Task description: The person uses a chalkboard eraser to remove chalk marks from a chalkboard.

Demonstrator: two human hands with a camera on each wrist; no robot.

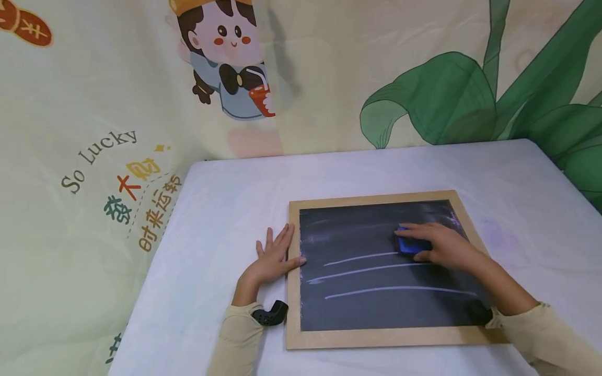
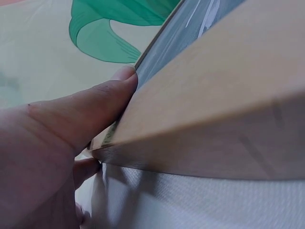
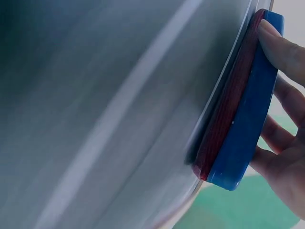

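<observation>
Right hand (image 1: 444, 244): partly curled, fingers and thumb pinching blue board eraser (image 1: 414, 246) by sides; reddish pad faces blackboard (image 1: 357, 313), upper right area. Left hand (image 1: 270, 262): fingers spread, thumb resting over left side of wooden frame (image 1: 293, 303). Three pale strokes (image 1: 404, 288) cross blackboard, topmost ending at eraser. Blackboard lies on white-covered tabletop (image 1: 235, 209).

The table (image 1: 226, 209) was covered in white. Green leaves (image 1: 451, 99) decorated the pale wall (image 1: 324, 78) beyond its far edge, towards the right corner.
</observation>
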